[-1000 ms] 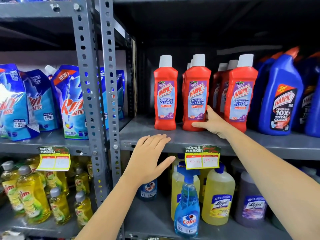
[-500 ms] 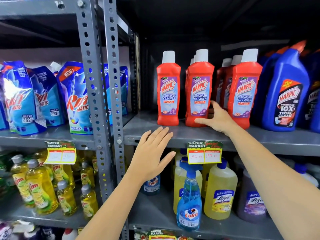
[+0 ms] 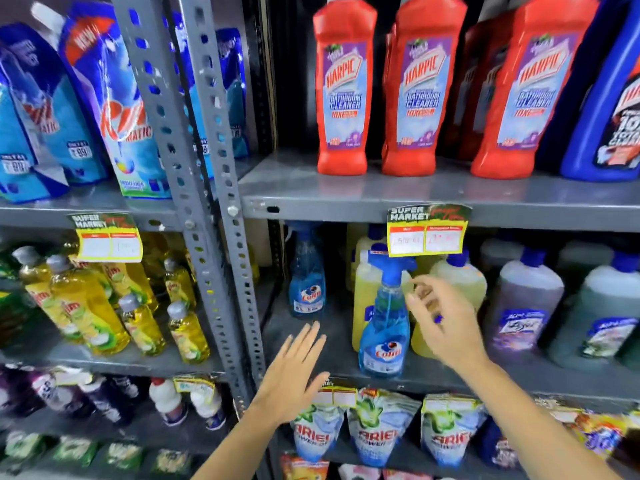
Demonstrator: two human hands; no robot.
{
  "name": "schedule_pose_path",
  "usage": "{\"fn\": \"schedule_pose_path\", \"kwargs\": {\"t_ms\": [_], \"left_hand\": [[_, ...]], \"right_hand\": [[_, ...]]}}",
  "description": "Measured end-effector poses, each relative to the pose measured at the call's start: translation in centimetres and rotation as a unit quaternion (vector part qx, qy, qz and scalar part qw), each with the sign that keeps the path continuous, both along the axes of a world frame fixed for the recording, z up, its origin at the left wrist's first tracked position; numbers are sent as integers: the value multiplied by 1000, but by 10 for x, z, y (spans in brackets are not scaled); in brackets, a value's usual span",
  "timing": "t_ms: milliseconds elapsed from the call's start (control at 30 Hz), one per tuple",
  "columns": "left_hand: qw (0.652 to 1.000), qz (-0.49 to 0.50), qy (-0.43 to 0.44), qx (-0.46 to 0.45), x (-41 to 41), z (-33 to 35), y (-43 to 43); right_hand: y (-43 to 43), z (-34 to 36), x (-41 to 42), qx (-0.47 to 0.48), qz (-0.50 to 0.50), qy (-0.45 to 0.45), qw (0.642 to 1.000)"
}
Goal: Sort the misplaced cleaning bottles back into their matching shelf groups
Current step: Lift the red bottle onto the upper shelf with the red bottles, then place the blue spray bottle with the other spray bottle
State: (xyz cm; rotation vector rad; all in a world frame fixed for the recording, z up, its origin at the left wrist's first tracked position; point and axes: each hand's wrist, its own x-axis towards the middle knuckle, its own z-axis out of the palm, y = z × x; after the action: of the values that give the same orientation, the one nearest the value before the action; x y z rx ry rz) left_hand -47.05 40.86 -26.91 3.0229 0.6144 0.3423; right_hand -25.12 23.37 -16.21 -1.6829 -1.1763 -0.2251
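Observation:
A blue Colin spray bottle (image 3: 383, 327) stands at the front of the middle shelf, in front of yellow Lizol bottles (image 3: 457, 282). My right hand (image 3: 441, 327) hovers just right of its neck, fingers apart and blurred, holding nothing. My left hand (image 3: 294, 375) is open and flat at the shelf's front edge, left of the bottle. A second Colin spray bottle (image 3: 306, 282) stands further back on the left. Red Harpic bathroom cleaner bottles (image 3: 415, 88) line the shelf above, with a blue Harpic bottle (image 3: 609, 109) at the right.
Grey and green Lizol bottles (image 3: 530, 306) fill the right of the middle shelf. A grey perforated upright (image 3: 207, 202) splits the racks. Left rack: blue detergent pouches (image 3: 114, 105) above, yellow dish-liquid bottles (image 3: 83, 306) below. Ariel pouches (image 3: 381, 431) sit underneath. A price tag (image 3: 427, 230) hangs over the shelf edge.
The view has tilted down and moved closer. My right hand left the red Harpic bottles and dropped to the front Colin spray bottle. My left hand lowered to the middle shelf's edge.

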Motion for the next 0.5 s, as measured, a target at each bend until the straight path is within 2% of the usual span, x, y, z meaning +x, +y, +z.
{"fn": "schedule_pose_path", "kwargs": {"t_ms": [100, 200, 333, 500], "left_hand": [[995, 43, 75, -49, 0, -36, 7], [993, 49, 105, -36, -1, -59, 11], [998, 31, 38, -36, -6, -69, 14], [999, 27, 26, -34, -6, -72, 15]], "right_hand": [[6, -34, 3, -186, -26, 24, 982], [12, -52, 7, -268, -10, 79, 960], [18, -65, 9, -259, -30, 89, 961], [30, -68, -1, -237, -47, 70, 968]]}}
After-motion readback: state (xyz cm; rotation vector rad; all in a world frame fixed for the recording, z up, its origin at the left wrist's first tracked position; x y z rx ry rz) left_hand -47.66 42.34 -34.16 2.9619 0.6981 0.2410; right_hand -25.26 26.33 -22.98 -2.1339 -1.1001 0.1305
